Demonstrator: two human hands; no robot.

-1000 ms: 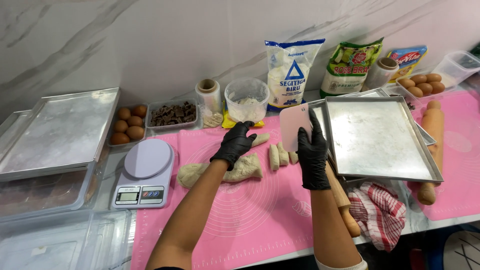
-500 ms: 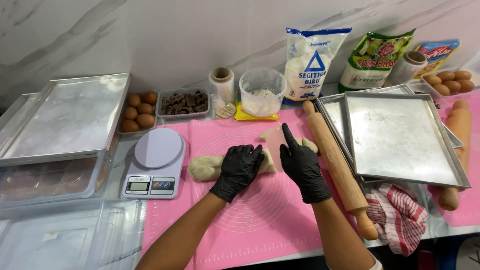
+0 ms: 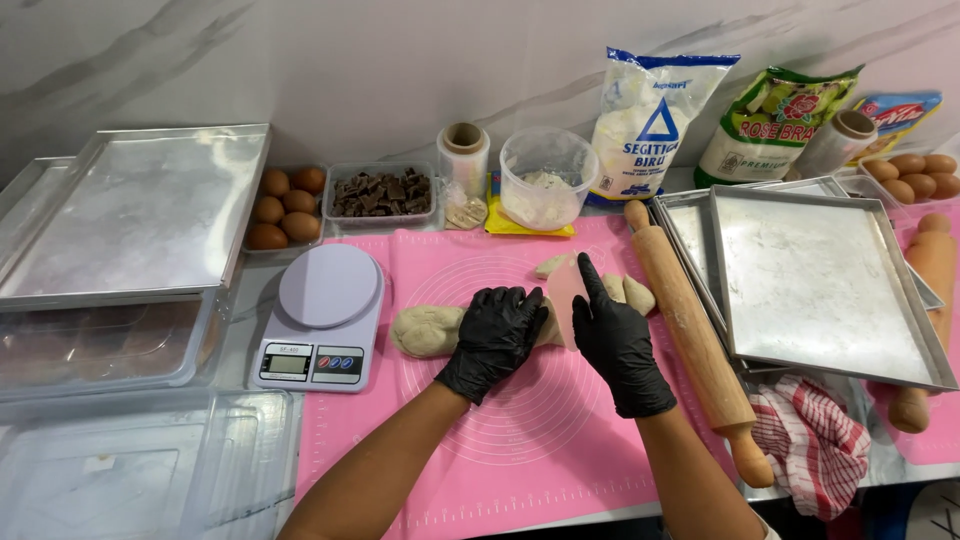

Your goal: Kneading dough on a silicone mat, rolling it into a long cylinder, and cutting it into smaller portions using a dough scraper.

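Dough [image 3: 425,330] lies near the middle of the pink mat [image 3: 520,450] — a log running left to right. Left hand [image 3: 492,338], gloved black, presses flat on it, fingers loosely curled over. Right hand [image 3: 612,340] grips a pale scraper [image 3: 565,292] upright against the log's right end, beside cut pieces [image 3: 630,292]. Rolling pin [image 3: 695,340] lies along the mat's right edge.

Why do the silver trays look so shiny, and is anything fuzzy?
Head view: bright overhead light reflects softly off the metal tray and the stacked trays; the black-gloved left hand and right hand are sharp, as is the dough; the edges bend slightly, wide-lens distortion.
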